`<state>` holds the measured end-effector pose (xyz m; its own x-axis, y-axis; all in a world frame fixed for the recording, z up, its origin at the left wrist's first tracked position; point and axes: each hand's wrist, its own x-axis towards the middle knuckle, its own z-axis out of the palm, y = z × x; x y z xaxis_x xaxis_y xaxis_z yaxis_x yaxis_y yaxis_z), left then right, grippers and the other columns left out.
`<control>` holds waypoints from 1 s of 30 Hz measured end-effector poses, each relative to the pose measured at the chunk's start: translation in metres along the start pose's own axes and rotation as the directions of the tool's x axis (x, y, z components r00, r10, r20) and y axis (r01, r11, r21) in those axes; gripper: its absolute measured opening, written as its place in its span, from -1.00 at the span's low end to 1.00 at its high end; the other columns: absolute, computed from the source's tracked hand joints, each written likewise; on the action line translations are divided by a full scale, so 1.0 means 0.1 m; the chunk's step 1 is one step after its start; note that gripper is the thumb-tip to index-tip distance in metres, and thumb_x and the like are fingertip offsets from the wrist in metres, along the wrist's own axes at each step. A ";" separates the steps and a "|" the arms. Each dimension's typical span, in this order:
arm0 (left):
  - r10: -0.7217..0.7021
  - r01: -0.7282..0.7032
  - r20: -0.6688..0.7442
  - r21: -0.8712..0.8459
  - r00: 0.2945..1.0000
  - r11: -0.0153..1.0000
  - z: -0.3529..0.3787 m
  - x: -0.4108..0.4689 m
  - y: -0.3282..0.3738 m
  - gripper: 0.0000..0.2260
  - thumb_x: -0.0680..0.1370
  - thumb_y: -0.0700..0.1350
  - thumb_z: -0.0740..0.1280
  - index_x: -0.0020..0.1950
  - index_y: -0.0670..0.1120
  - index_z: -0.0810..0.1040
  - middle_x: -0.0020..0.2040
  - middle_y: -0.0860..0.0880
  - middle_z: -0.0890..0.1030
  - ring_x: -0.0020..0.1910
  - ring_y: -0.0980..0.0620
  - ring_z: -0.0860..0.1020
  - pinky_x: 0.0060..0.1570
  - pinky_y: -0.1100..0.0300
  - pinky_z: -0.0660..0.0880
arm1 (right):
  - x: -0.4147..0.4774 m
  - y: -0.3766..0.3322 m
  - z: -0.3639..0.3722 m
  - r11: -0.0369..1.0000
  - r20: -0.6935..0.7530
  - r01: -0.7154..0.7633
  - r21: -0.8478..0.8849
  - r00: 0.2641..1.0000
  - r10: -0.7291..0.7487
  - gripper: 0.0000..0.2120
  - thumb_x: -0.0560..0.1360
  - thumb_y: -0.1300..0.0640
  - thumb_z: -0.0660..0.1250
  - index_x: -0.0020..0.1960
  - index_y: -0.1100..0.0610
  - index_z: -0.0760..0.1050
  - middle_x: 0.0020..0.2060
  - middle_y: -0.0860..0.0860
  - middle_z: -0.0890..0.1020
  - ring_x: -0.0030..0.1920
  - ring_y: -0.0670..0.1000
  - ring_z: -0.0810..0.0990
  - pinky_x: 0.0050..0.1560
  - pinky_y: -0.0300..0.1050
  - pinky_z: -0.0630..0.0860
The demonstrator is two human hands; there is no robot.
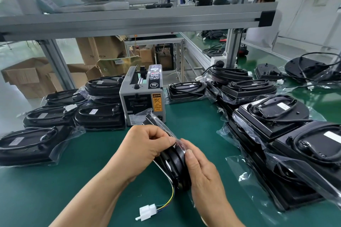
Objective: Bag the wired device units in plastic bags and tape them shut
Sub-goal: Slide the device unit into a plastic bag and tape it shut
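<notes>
Left grip (145, 145) pinches the plastic bag (167, 131) round the on-edge device unit (175, 162); right grip (201, 169) curls round its rim, at the bench (193, 121).

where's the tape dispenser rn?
Head view, centre: the tape dispenser stands on the green mat, just beyond the unit held in the left hand and right hand; bagged units sit close on both sides.
</notes>
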<state>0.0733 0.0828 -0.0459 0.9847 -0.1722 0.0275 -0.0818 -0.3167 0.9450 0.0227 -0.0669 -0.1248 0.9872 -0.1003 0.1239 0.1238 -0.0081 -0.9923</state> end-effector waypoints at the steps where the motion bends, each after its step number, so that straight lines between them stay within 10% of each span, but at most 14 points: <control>1: -0.001 0.001 0.013 -0.004 1.000 1.000 -0.01 0.01 0.00 -0.82 0.44 -0.13 0.53 -0.34 -0.09 0.64 -0.38 0.01 0.61 -0.42 0.16 0.45 -0.36 0.36 0.41 | 0.00 0.00 0.00 1.000 0.003 -0.006 0.006 1.000 0.006 -0.64 0.56 -0.20 0.16 0.29 -0.21 0.53 0.04 -0.26 0.69 0.12 -0.24 0.62 0.12 -0.30 0.47; 15: 0.020 -0.024 0.032 0.111 0.999 0.994 -0.02 0.04 0.04 -0.87 0.44 -0.09 0.55 -0.30 -0.04 0.67 -0.28 -0.07 0.68 -0.33 0.13 0.55 -0.16 0.17 0.51 | -0.01 -0.03 0.00 1.000 0.007 -0.001 -0.028 1.000 0.001 -0.69 0.55 -0.17 0.15 0.23 -0.26 0.52 0.06 -0.35 0.66 0.15 -0.29 0.59 0.11 -0.41 0.44; 30: 0.068 -0.055 -0.052 0.212 0.996 0.976 0.00 0.05 -0.08 -0.84 0.35 0.06 0.57 -0.26 0.07 0.62 -0.47 0.14 0.48 -0.49 0.18 0.34 -0.41 0.24 0.33 | -0.01 -0.03 -0.01 0.999 0.012 -0.021 -0.041 1.000 0.021 -0.68 0.53 -0.22 0.14 0.23 -0.32 0.49 0.02 -0.32 0.68 0.11 -0.26 0.62 0.09 -0.38 0.47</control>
<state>0.0792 0.0844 -0.0534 0.9835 -0.1448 0.1082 -0.1668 -0.4968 0.8517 0.0211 -0.0673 -0.1217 0.9908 -0.0883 0.1028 0.0990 -0.0464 -0.9940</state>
